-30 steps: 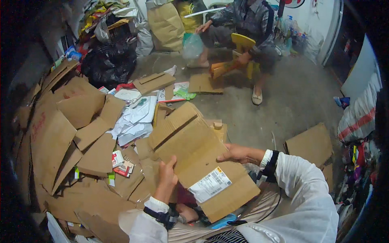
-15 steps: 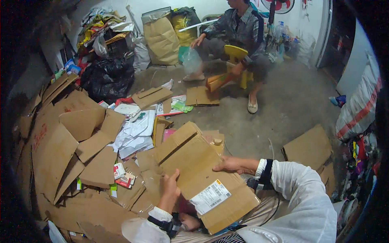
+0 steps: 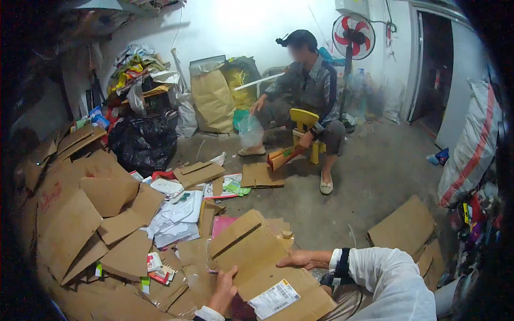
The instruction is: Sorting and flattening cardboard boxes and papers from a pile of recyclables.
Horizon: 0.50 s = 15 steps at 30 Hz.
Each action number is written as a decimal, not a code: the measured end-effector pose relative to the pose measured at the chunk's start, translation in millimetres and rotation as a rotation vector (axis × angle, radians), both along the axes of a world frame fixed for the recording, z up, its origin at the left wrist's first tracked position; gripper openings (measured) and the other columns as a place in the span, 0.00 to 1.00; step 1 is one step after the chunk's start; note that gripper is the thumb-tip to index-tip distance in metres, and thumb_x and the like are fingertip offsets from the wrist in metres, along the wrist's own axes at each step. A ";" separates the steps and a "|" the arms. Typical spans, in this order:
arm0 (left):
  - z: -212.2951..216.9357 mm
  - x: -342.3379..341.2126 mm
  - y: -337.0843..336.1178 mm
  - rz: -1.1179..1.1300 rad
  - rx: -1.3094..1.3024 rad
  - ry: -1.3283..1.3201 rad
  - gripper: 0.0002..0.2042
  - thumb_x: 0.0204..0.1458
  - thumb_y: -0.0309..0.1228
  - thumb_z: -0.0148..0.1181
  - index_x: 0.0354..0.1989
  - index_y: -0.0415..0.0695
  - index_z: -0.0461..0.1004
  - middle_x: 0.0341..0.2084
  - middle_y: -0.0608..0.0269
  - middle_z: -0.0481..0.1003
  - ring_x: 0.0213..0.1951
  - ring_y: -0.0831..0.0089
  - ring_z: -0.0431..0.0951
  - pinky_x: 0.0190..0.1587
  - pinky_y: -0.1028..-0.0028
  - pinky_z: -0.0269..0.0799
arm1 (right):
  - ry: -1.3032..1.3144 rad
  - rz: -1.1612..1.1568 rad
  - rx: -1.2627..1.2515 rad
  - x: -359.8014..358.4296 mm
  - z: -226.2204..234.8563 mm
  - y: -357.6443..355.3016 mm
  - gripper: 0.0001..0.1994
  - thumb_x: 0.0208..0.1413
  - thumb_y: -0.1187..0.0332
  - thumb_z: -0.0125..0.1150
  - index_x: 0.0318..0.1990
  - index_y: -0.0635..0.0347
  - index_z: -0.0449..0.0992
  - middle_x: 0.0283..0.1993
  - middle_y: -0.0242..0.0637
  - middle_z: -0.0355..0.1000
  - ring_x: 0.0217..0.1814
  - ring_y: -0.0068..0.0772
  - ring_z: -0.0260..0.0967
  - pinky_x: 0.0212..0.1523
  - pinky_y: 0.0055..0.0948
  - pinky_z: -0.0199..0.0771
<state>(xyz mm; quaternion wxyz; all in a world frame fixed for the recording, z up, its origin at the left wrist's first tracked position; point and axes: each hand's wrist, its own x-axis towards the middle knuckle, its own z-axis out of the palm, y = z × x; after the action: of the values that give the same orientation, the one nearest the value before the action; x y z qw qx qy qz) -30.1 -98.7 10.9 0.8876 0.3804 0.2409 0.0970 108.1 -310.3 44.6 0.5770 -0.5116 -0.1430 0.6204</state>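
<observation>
A flattened brown cardboard box (image 3: 256, 260) with a white label (image 3: 274, 299) lies tilted across my lap. My left hand (image 3: 224, 287) grips its left edge, thumb on the top face. On the far right edge, my right hand (image 3: 304, 259) is closed, its thumb pressed on the cardboard and the other fingers hidden beneath. Just left of the box are more flat cardboard pieces (image 3: 193, 263) and a small red-and-white carton (image 3: 160, 270). White papers (image 3: 176, 216) lie beyond them.
A large heap of flattened cardboard (image 3: 67, 224) fills the left side. Across the floor a co-worker (image 3: 308, 88) sits on a yellow stool, holding folded cardboard (image 3: 281, 158). Nearby are a black plastic bag (image 3: 142, 144), a red-bladed fan (image 3: 353, 36) and a white sack (image 3: 471, 144) at right.
The view has tilted up, so more of the wall and the seated co-worker shows. My hands still hold the cardboard box, which sits lower in the picture.
</observation>
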 end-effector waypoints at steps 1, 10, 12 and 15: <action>-4.6 1.2 1.3 0.027 -0.001 -0.018 0.14 0.47 0.22 0.47 0.44 0.39 0.62 0.39 0.56 0.67 0.40 0.61 0.69 0.42 0.58 0.67 | 0.000 -0.002 0.004 0.7 -5.2 -0.9 0.18 0.49 0.66 0.51 0.47 0.67 0.62 0.42 0.39 0.67 0.38 0.27 0.67 0.36 0.27 0.71; 7.1 0.9 -2.9 0.050 -0.007 0.020 0.15 0.45 0.20 0.47 0.44 0.39 0.61 0.40 0.55 0.67 0.40 0.61 0.69 0.42 0.58 0.67 | 0.085 -0.026 -0.023 -1.5 8.7 0.3 0.18 0.48 0.68 0.52 0.47 0.67 0.62 0.42 0.39 0.67 0.38 0.27 0.67 0.36 0.28 0.71; 6.6 -0.8 -2.5 0.053 -0.003 0.010 0.15 0.45 0.20 0.47 0.44 0.38 0.61 0.40 0.55 0.67 0.40 0.61 0.69 0.42 0.57 0.67 | -0.057 -0.059 0.042 -8.1 21.7 1.9 0.18 0.48 0.69 0.52 0.47 0.66 0.61 0.42 0.38 0.67 0.38 0.27 0.67 0.36 0.28 0.71; 9.7 -0.4 -4.0 0.037 -0.030 0.009 0.16 0.45 0.20 0.48 0.45 0.39 0.60 0.40 0.55 0.66 0.40 0.61 0.69 0.41 0.58 0.67 | -0.038 -0.074 0.085 -9.3 14.9 0.2 0.19 0.48 0.69 0.53 0.47 0.66 0.61 0.42 0.37 0.67 0.39 0.27 0.66 0.37 0.29 0.71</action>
<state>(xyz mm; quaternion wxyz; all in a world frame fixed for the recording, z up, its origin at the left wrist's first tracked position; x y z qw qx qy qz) -30.5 -102.6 20.5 0.8902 0.3630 0.2533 0.1079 98.8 -310.1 59.4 0.6181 -0.5032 -0.1612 0.5820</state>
